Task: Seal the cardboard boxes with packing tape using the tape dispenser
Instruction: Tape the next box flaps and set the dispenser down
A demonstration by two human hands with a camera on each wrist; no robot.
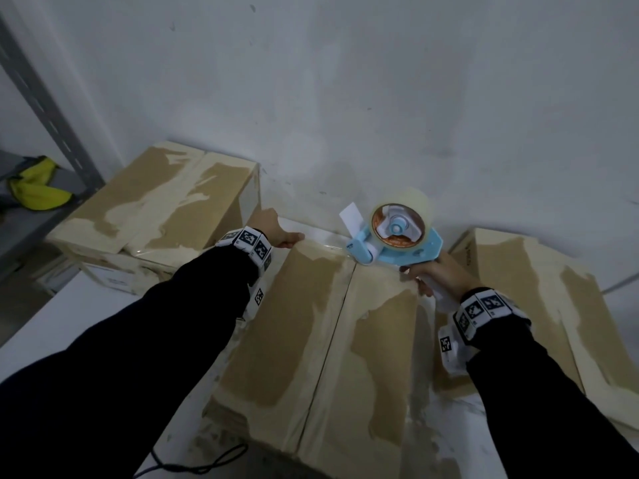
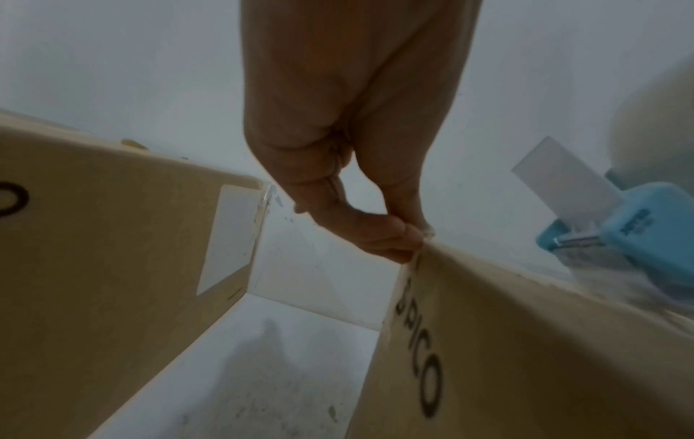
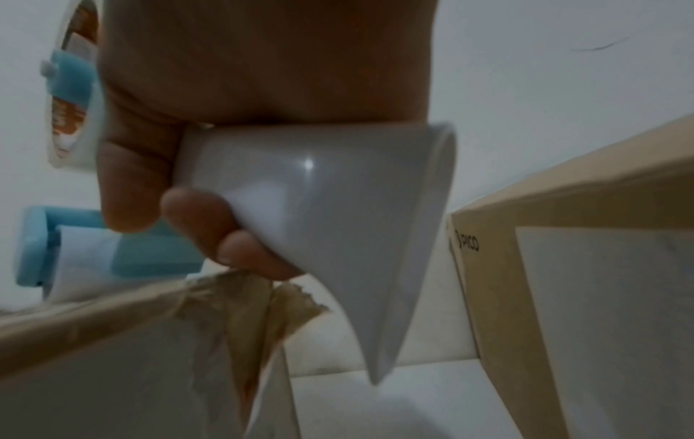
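Note:
Three taped cardboard boxes stand against the wall. The middle box [image 1: 328,340] [image 2: 525,341] [image 3: 93,341] has its flap seam running toward me. My left hand [image 1: 276,231] [image 2: 398,237] pinches the clear tape end [image 1: 323,240] at this box's far left corner. A strip of tape runs along the far edge to the blue tape dispenser [image 1: 397,236] [image 2: 619,231] [image 3: 75,252], whose front rests on the far edge near the seam. My right hand [image 1: 434,274] [image 3: 195,214] grips its white handle [image 3: 330,214].
A second box [image 1: 155,202] [image 2: 112,237] sits to the left and a third box [image 1: 525,305] [image 3: 582,282] to the right, with narrow gaps between. A grey metal shelf [image 1: 41,98] holds a yellow item [image 1: 34,191]. A black cord [image 1: 193,464] lies on the white table [image 1: 69,323].

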